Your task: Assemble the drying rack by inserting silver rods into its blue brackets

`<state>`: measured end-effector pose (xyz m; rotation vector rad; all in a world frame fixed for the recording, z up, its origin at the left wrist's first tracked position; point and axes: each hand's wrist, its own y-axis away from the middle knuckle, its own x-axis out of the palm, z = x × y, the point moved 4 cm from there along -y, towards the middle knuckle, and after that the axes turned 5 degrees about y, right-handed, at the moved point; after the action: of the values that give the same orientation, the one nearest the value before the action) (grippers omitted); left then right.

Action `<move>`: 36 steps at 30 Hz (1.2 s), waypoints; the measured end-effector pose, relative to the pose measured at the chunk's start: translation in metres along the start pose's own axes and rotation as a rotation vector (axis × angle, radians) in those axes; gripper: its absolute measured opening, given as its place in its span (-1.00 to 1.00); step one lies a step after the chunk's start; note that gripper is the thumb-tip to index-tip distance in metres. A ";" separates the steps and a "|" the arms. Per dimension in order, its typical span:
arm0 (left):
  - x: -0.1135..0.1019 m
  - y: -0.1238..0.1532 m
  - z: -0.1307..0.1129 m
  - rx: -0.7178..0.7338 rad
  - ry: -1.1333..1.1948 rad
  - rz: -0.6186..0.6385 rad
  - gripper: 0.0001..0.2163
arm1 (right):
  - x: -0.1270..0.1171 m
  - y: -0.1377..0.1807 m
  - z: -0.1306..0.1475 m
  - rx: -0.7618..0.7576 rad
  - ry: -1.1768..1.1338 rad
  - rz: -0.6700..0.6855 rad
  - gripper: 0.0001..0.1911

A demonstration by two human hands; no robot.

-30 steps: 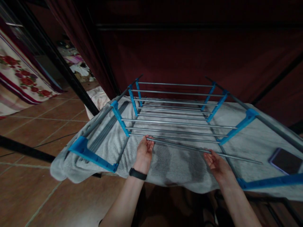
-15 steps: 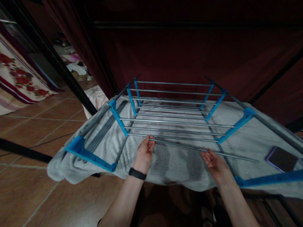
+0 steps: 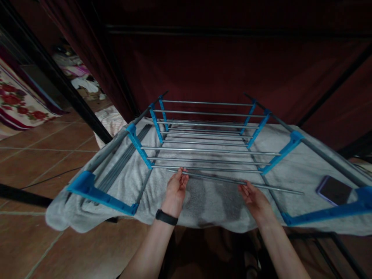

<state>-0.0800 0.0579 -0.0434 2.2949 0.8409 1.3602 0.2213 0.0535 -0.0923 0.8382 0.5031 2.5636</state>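
Observation:
A thin grey metal rod (image 3: pixel 215 178) is held between my two hands, sloping slightly down to the right. My left hand (image 3: pixel 176 185) pinches it close to its left end. Further along, the fingers of my right hand (image 3: pixel 252 197) grip it, and its free end sticks out past them. Just beyond lies a drying rack frame with blue plastic brackets (image 3: pixel 138 146) and several metal bars (image 3: pixel 209 150) across it. The nearest blue brackets, one at left (image 3: pixel 101 195) and one at right (image 3: pixel 325 214), have no bars between them.
Grey blanket (image 3: pixel 200 203) lies under the rack. A bundle of loose rods (image 3: pixel 124 161) rests on its left side, and a phone (image 3: pixel 334 190) on its right. Dark red curtain (image 3: pixel 217 69) hangs behind. Black metal posts (image 3: pixel 78 97) and tiled floor (image 3: pixel 26 162) are at left.
The whole view has shifted, so the rack and hands appear slightly further left. Both hands keep hold of the rod, which has moved little relative to the rack.

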 end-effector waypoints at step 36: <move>0.000 0.000 0.034 -0.112 -0.245 0.059 -0.82 | -0.005 0.003 0.037 -0.211 -0.078 -0.061 -0.84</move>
<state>-0.0496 0.0581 -0.0595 2.3529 0.6087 1.0895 0.2467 0.0563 -0.0655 0.8301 0.2254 2.4635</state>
